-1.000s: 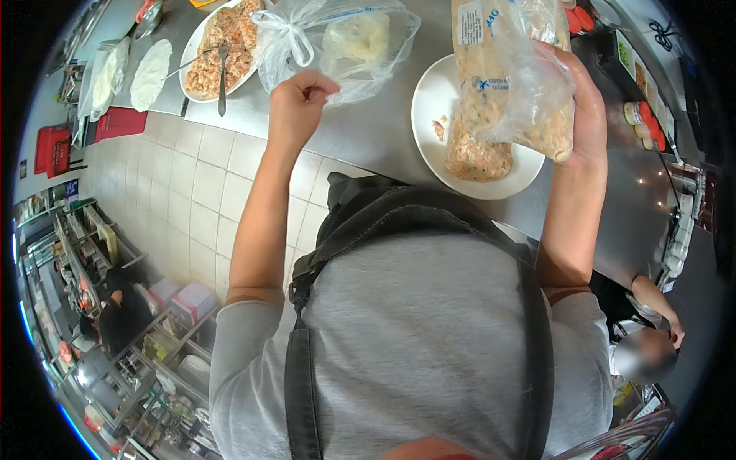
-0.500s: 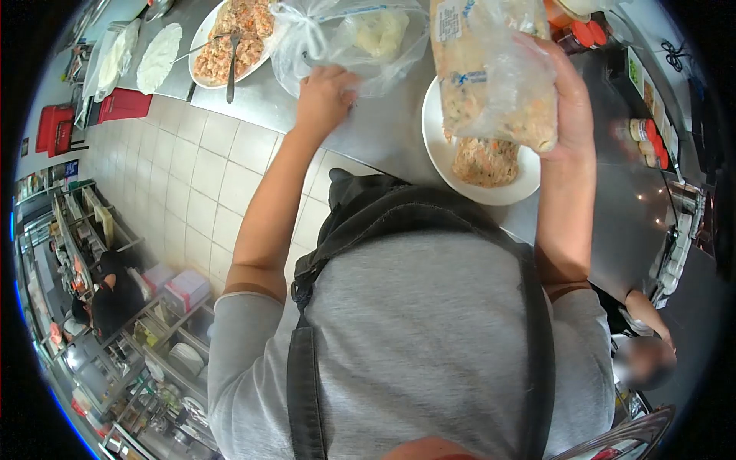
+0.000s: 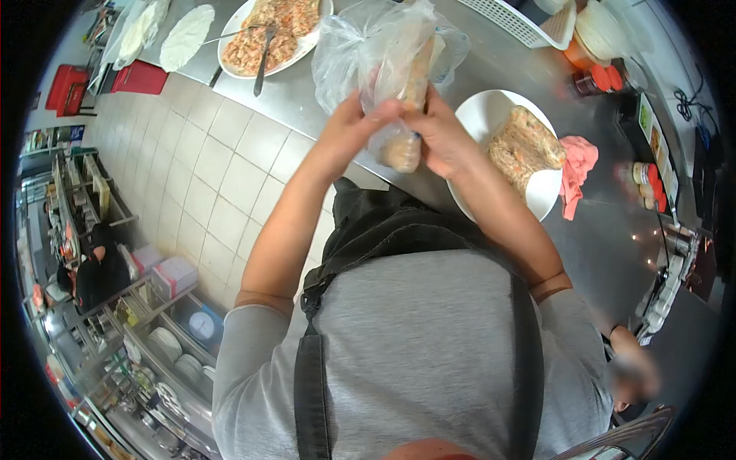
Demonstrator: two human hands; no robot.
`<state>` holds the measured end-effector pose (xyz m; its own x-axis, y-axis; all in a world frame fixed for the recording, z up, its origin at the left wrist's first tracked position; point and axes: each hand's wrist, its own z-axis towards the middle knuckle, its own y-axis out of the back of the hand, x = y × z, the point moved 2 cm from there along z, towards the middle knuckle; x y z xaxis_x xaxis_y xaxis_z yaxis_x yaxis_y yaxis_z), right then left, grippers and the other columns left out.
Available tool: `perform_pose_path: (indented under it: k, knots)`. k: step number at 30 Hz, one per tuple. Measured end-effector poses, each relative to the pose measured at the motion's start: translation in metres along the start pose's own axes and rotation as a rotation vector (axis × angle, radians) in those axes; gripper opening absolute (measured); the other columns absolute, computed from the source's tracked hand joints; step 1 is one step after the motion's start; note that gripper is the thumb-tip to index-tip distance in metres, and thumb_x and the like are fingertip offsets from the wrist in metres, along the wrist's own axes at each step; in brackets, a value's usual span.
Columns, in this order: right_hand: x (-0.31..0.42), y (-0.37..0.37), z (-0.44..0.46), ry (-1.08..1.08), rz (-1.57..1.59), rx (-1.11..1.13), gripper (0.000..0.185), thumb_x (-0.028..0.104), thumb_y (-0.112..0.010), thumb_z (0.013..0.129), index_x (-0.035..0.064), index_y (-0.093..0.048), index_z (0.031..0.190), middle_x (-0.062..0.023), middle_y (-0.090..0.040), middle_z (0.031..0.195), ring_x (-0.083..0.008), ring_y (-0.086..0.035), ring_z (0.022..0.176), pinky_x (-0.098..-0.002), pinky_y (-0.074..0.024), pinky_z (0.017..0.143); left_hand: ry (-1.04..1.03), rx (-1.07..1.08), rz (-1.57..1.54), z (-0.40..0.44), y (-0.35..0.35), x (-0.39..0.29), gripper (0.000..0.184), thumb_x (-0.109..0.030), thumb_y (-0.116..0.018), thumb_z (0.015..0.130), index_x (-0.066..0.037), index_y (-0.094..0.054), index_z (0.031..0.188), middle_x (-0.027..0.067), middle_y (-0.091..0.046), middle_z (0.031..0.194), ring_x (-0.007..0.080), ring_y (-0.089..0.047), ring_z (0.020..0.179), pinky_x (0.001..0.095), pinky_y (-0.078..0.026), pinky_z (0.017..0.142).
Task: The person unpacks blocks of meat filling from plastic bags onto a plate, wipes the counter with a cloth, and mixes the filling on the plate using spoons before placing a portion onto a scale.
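Note:
Above the steel counter's front edge, my left hand (image 3: 359, 126) and my right hand (image 3: 443, 136) grip a clear plastic bag of pale food mixture (image 3: 414, 80) from both sides. The bag is seen edge-on, its lower end hanging below my fingers. Crumpled clear plastic (image 3: 337, 61) spreads behind my left hand. To the right of my right hand, a white plate (image 3: 474, 115) carries a block of speckled orange-and-beige mixture (image 3: 525, 146). My right forearm passes over the plate's near left rim.
A plate of minced mixture (image 3: 261, 54) with a fork (image 3: 264, 65) lies at the upper left, near white sheets (image 3: 188, 37). A pink cloth (image 3: 579, 169) touches the right plate. Red-lidded jars (image 3: 598, 79) and a white basket (image 3: 529, 23) stand behind. Other people are at both sides.
The bag of mixture has moved left and turned edge-on, away from above the right plate. My left hand has come onto it too. The plate's block and pink cloth are now uncovered.

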<state>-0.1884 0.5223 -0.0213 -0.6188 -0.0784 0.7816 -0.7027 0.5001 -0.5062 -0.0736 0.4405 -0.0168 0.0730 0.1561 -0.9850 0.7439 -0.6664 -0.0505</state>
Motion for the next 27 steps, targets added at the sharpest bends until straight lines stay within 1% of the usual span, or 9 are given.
perform_pose_path:
  k: [3, 7, 11, 13, 14, 16, 20, 22, 27]
  knots:
    - [-0.022, 0.005, 0.011, 0.109, -0.137, 0.078, 0.080, -0.005, -0.064, 0.081, 0.0057, -0.023, 0.149, -0.0136, -0.050, 0.132, -0.0245, -0.050, 0.121, -0.0378, -0.0420, 0.101, 0.082, 0.023, 0.071, 0.012, 0.005, 0.023, 0.048, -0.034, -0.059, 0.097, 0.006, -0.059, 0.125, 0.0120, -0.065, 0.115, 0.0167, -0.062, 0.100, 0.0297, -0.047, 0.089]
    - [-0.016, 0.027, 0.007, 0.003, -0.070, 0.075, 0.071, 0.000, -0.064, 0.083, 0.0012, -0.029, 0.144, -0.0141, -0.047, 0.132, -0.0221, -0.049, 0.118, -0.0337, -0.0433, 0.095, 0.167, -0.119, -0.058, 0.011, 0.014, 0.021, 0.044, -0.036, -0.057, 0.098, 0.003, -0.065, 0.116, 0.0084, -0.070, 0.099, 0.0138, -0.062, 0.091, 0.0269, -0.048, 0.083]
    - [-0.009, 0.027, 0.004, 0.178, -0.222, -0.162, 0.061, 0.010, -0.069, 0.085, 0.0003, -0.039, 0.137, -0.0144, -0.049, 0.127, -0.0223, -0.050, 0.114, -0.0325, -0.0446, 0.090, 0.039, -0.063, -0.239, 0.017, 0.018, 0.017, 0.020, -0.011, -0.074, 0.086, -0.001, -0.069, 0.102, 0.0054, -0.070, 0.091, 0.0106, -0.062, 0.081, 0.0256, -0.049, 0.075]
    - [-0.005, 0.029, 0.011, 0.460, -0.652, -0.293, 0.053, 0.019, -0.072, 0.086, 0.0003, -0.047, 0.129, -0.0127, -0.054, 0.119, -0.0201, -0.056, 0.100, -0.0301, -0.0463, 0.083, -0.009, -0.005, -0.252, 0.015, 0.006, 0.012, 0.014, 0.001, -0.076, 0.079, -0.005, -0.065, 0.085, -0.0007, -0.064, 0.080, 0.0066, -0.057, 0.073, 0.0231, -0.047, 0.068]
    - [-0.002, 0.031, 0.014, 0.464, -0.652, -0.292, 0.053, 0.019, -0.072, 0.086, 0.0003, -0.047, 0.129, -0.0127, -0.054, 0.119, -0.0201, -0.056, 0.100, -0.0301, -0.0463, 0.083, -0.046, 0.034, -0.201, 0.012, -0.003, 0.009, 0.016, 0.002, -0.075, 0.079, -0.007, -0.061, 0.080, -0.0029, -0.059, 0.076, 0.0056, -0.054, 0.071, 0.0226, -0.046, 0.067]
    - [0.008, 0.020, 0.015, 0.116, -0.386, -0.112, 0.040, 0.022, -0.070, 0.088, 0.0010, -0.055, 0.119, -0.0087, -0.060, 0.106, -0.0169, -0.058, 0.087, -0.0286, -0.0468, 0.080, -0.098, 0.123, -0.086, 0.011, -0.015, 0.009, 0.025, 0.002, -0.073, 0.080, -0.011, -0.053, 0.073, -0.0075, -0.048, 0.070, 0.0038, -0.048, 0.067, 0.0217, -0.043, 0.064]
    - [0.013, 0.033, 0.018, 0.028, -0.314, -0.022, 0.029, 0.022, -0.069, 0.089, 0.0019, -0.059, 0.107, -0.0059, -0.063, 0.095, -0.0153, -0.060, 0.082, -0.0295, -0.0490, 0.077, 0.050, 0.195, -0.012, 0.017, -0.001, 0.011, 0.018, -0.006, -0.075, 0.082, -0.009, -0.058, 0.077, -0.0029, -0.058, 0.076, 0.0068, -0.055, 0.071, 0.0234, -0.047, 0.068]
    - [0.008, 0.039, 0.019, 0.122, -0.099, -0.044, 0.020, 0.019, -0.066, 0.091, 0.0024, -0.061, 0.100, -0.0071, -0.064, 0.093, -0.0183, -0.062, 0.087, -0.0311, -0.0507, 0.078, 0.195, 0.115, -0.531, 0.026, 0.012, 0.020, 0.013, -0.014, -0.073, 0.087, -0.006, -0.063, 0.086, 0.0052, -0.067, 0.089, 0.0140, -0.063, 0.079, 0.0288, -0.053, 0.077]
    - [0.014, 0.055, 0.020, 0.101, 0.164, -0.068, 0.011, 0.010, -0.054, 0.097, 0.0026, -0.059, 0.103, -0.0096, -0.065, 0.098, -0.0208, -0.065, 0.092, -0.0383, -0.0528, 0.086, 0.161, 0.034, -0.773, 0.045, 0.052, 0.040, 0.015, -0.018, -0.064, 0.094, -0.005, -0.061, 0.101, 0.0088, -0.067, 0.102, 0.0175, -0.065, 0.085, 0.0339, -0.058, 0.080]
